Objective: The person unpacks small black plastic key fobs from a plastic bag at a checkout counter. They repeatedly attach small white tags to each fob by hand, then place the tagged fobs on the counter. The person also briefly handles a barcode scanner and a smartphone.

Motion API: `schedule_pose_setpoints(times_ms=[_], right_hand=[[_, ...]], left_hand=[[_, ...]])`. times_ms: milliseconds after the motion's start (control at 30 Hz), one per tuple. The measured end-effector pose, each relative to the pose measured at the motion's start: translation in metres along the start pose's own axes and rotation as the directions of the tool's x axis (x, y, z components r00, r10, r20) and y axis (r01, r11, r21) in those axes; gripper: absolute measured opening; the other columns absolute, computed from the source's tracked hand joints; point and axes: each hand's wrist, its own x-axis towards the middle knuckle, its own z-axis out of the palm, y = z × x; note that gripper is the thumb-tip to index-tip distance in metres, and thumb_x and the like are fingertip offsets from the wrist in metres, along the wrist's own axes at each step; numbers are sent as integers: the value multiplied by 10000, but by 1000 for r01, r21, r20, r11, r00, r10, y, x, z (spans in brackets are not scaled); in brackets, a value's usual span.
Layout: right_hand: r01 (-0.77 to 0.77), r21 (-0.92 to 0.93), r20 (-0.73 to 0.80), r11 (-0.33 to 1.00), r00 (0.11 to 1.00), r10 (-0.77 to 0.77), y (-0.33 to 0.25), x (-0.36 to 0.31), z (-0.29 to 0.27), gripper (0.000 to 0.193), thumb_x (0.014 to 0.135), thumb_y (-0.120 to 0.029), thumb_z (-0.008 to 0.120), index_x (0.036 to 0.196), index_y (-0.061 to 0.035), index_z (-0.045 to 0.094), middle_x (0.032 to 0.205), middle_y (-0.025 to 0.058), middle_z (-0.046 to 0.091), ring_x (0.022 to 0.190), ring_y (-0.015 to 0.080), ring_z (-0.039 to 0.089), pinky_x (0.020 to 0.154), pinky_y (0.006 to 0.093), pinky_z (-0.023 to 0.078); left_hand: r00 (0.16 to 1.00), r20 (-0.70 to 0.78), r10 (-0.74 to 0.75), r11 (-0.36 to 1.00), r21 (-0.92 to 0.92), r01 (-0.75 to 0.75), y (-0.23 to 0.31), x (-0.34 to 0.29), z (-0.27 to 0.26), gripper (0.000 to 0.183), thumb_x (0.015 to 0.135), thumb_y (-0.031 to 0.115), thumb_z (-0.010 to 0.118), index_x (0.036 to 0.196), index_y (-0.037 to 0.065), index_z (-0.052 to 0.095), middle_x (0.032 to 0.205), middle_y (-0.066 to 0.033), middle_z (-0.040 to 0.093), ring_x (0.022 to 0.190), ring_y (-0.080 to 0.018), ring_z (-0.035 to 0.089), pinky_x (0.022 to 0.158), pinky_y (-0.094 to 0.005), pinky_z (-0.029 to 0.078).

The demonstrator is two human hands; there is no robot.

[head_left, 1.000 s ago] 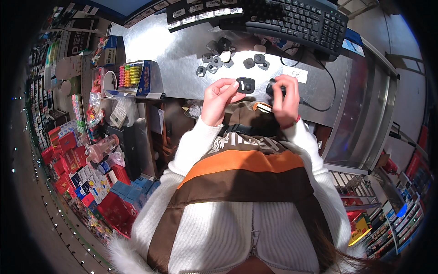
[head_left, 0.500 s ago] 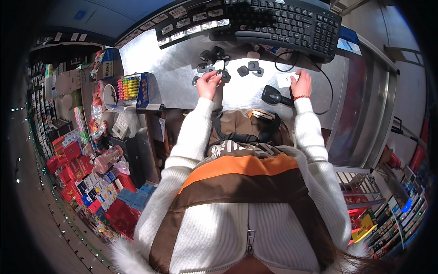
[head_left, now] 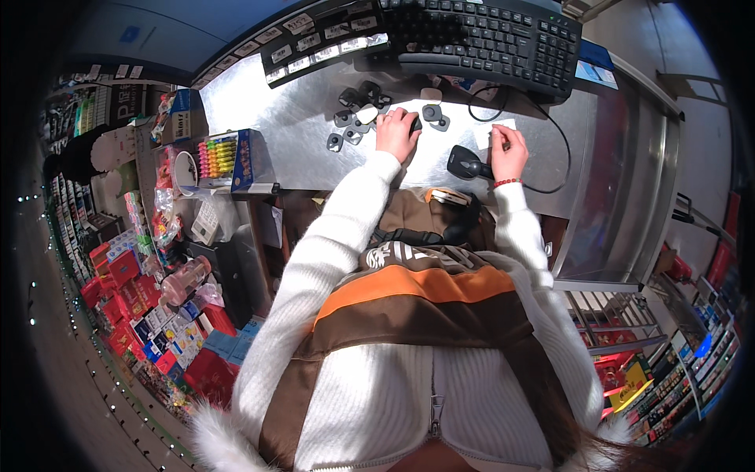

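On the metal counter, my left hand (head_left: pixel 398 135) is closed over a black security tag (head_left: pixel 416 123), its dark edge showing at the fingertips. Several similar rounded-square tags (head_left: pixel 344 119) lie loosely clustered to its left. A separate dark tag (head_left: pixel 432 112) sits just beyond its right side. My right hand (head_left: pixel 510 153) has thumb and fingers pinched at the edge of a small white card (head_left: pixel 485 135), which it partly covers. A black handheld barcode scanner (head_left: pixel 469 164) rests beside that hand, its handle end close to my wrist.
Along the far side are a black keyboard (head_left: pixel 503 43) and a black rack with white labels (head_left: pixel 326 43). A looped cable (head_left: pixel 568 141) curves round the right hand. At left stands a display box of colourful small items (head_left: pixel 216 160). Metal rails (head_left: pixel 621 197) border the right.
My left hand has moved right from the tag cluster, turning over the tag at its fingertips. My right hand has shifted slightly left and curled its fingers at the white card.
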Motion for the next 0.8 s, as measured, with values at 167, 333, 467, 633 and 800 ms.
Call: schedule_pose_setpoints(times_ms=[167,333,467,633,800], right_hand=[[9,154,139,988,990,-31,-75,-16,-7,112,892,-72,698,995,-42,730,868,67,655,757,164,619,667,291,487],[193,298,304,935,909,-284,-146,-34,-24,188,814,-55,774,998,-45,736,892,65,672,743,143,623,655,262,484],[334,296,263,895,872,-413,-181,-53,-30,271,743,-29,820,994,-41,720,892,80,670,739,181,641,623,294,519],[402,315,247,860,840,-483,-197,-62,-41,285,740,-26,827,999,-23,706,894,98,674,760,203,664,639,306,541],[190,379,325,905,889,-323,-199,-67,-49,324,746,-16,825,1047,-4,707,900,104,703,761,153,671,671,277,544]], left_hand=[[842,444,-305,118,-860,497,9,-3,-23,292,899,106,727,1168,11,668,1016,-68,712,842,-166,675,776,-300,541],[771,602,-208,-358,-781,513,52,-44,-106,330,988,76,600,1295,-38,563,1154,-109,677,1004,-174,688,908,-299,587],[822,517,-239,-313,-842,439,84,-65,-155,322,986,40,594,1294,-44,557,1145,-124,687,1005,-177,693,891,-288,584],[911,264,-316,84,-949,304,108,-85,-186,272,975,25,618,1240,-39,624,1124,-112,705,988,-141,681,854,-257,572],[892,325,-314,-24,-942,334,112,-89,-198,275,963,8,630,1233,-43,633,1129,-101,708,997,-130,677,855,-261,574]])
